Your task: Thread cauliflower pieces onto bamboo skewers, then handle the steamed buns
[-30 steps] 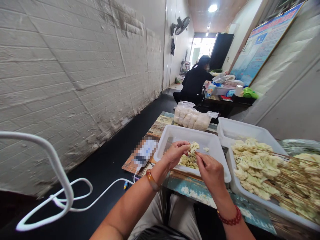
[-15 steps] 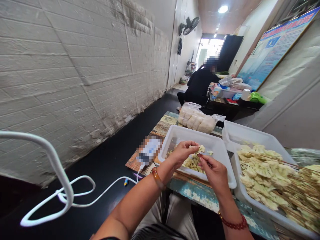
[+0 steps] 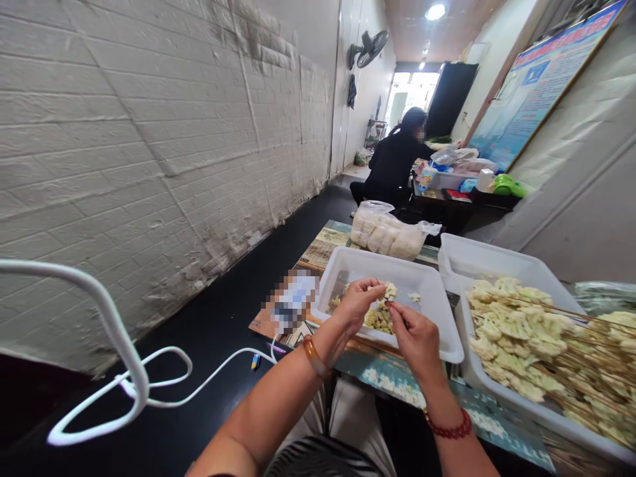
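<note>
My left hand is closed in a pinch on a pale cauliflower floret, held over a white plastic tub. Right beside it, my right hand is also pinched, its fingertips at the floret's lower edge; whatever lies between them is too small to make out. Below the hands, cauliflower pieces lie in the tub. A second white tub on the right is heaped with cauliflower on thin wooden skewers.
A clear bag of pale, rounded pieces lies behind the near tub. A blurred-out object with a white cable rests on the table's left corner. Further back, a person in black sits at another table. A white brick-pattern wall runs along the left.
Both hands have shifted slightly left in view, along with most of the scene. The floret stays between the fingertips, and the right fingers have closed in a little.
</note>
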The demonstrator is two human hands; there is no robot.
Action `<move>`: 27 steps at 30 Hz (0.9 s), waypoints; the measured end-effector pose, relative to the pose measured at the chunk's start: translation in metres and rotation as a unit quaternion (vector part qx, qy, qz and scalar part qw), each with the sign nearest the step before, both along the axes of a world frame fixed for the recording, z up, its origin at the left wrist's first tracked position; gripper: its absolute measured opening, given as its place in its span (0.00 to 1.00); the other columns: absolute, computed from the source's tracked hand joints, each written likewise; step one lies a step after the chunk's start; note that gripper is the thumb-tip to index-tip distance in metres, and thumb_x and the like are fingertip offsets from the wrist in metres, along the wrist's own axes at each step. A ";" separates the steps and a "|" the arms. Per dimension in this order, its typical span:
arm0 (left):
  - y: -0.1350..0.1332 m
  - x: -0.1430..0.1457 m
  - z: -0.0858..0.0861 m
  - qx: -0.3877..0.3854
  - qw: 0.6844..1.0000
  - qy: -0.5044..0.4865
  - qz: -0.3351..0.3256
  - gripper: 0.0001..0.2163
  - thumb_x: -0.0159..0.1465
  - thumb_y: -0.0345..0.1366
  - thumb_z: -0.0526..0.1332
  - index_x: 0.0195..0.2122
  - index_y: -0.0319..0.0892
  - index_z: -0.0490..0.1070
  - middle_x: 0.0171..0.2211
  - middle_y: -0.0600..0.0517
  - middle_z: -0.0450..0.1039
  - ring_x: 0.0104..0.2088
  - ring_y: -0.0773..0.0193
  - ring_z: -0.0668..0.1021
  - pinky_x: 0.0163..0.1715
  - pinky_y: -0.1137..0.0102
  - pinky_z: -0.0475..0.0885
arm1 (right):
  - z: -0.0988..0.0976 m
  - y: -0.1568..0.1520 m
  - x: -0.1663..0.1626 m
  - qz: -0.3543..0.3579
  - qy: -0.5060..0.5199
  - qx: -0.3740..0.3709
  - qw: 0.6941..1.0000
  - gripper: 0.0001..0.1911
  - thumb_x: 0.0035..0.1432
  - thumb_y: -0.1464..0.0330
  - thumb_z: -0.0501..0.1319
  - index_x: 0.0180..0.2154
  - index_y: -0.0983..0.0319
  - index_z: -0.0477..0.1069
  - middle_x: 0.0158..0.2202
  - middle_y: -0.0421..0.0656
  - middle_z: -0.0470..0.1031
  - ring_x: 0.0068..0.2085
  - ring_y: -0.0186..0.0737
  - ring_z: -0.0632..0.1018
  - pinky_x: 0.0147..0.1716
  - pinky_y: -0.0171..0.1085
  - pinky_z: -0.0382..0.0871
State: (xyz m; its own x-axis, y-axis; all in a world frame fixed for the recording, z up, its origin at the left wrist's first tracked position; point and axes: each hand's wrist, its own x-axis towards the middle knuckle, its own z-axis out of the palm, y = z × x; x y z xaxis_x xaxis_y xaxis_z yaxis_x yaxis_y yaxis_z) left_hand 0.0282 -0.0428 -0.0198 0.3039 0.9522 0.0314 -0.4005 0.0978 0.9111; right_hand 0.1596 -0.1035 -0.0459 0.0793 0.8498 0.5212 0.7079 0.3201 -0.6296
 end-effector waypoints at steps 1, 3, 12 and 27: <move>0.000 0.001 -0.001 -0.003 1.000 0.001 -0.001 0.14 0.49 0.44 0.69 0.22 0.39 0.70 0.23 0.55 0.67 0.27 0.69 0.67 0.34 0.70 0.60 | -0.001 0.000 -0.001 -0.005 -0.013 0.010 1.000 0.19 0.65 0.61 0.51 0.41 0.61 0.78 0.39 0.49 0.81 0.37 0.47 0.81 0.39 0.44 0.73; 0.001 0.003 -0.003 -0.006 1.000 0.004 0.000 0.13 0.48 0.43 0.70 0.22 0.39 0.70 0.23 0.55 0.68 0.28 0.69 0.67 0.35 0.70 0.60 | -0.001 0.001 -0.002 -0.016 -0.034 0.021 0.999 0.18 0.65 0.62 0.51 0.39 0.60 0.79 0.37 0.50 0.81 0.37 0.47 0.81 0.39 0.43 0.72; 0.007 -0.006 0.014 0.000 0.996 0.079 -0.039 0.19 0.53 0.47 0.68 0.42 0.40 0.75 0.36 0.50 0.75 0.36 0.65 0.73 0.39 0.71 0.63 | 0.011 -0.004 0.019 -0.003 0.034 -0.034 0.999 0.18 0.64 0.59 0.53 0.39 0.61 0.78 0.30 0.45 0.80 0.30 0.40 0.78 0.33 0.37 0.69; 0.010 -0.059 -0.002 0.217 0.882 0.406 0.102 0.12 0.65 0.36 0.54 0.46 0.40 0.72 0.41 0.46 0.76 0.44 0.60 0.77 0.45 0.67 0.69 | 0.010 -0.039 0.036 -0.066 0.393 -0.083 0.913 0.14 0.56 0.57 0.64 0.33 0.62 0.75 0.23 0.39 0.70 0.23 0.33 0.68 0.21 0.32 0.61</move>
State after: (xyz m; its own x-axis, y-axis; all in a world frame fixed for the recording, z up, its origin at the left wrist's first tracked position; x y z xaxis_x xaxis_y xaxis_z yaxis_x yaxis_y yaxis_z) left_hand -0.0304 -0.0330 -0.0217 0.2176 0.9414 0.2578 0.4329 -0.3298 0.8390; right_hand 0.1960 -0.1424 -0.0357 0.4814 0.8677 0.1242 0.0423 0.1185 -0.9920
